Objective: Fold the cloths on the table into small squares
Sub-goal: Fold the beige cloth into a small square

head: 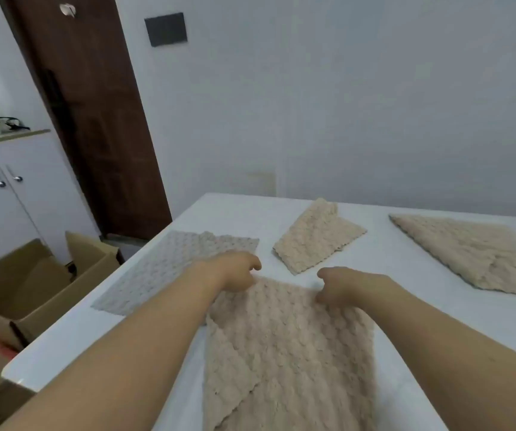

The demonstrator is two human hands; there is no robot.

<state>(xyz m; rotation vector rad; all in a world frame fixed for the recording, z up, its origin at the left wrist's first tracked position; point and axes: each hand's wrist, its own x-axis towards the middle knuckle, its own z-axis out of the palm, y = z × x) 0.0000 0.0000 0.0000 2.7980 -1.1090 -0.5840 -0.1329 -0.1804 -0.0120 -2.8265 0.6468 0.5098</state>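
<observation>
Both hands, left (pixel 240 272) and right (pixel 339 286), pinch the beige cloth's (pixel 290 346) far edge, likely mid-fold; next, corners need aligning.

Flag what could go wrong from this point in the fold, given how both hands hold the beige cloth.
1. The left hand and right hand grip only the far edge of the beige cloth, and its near left part already lies doubled over; carrying that edge across may leave a skewed, uneven fold.
2. The left forearm crosses the grey cloth, which lies near the table edge; it could drag it toward the cardboard box below.
</observation>
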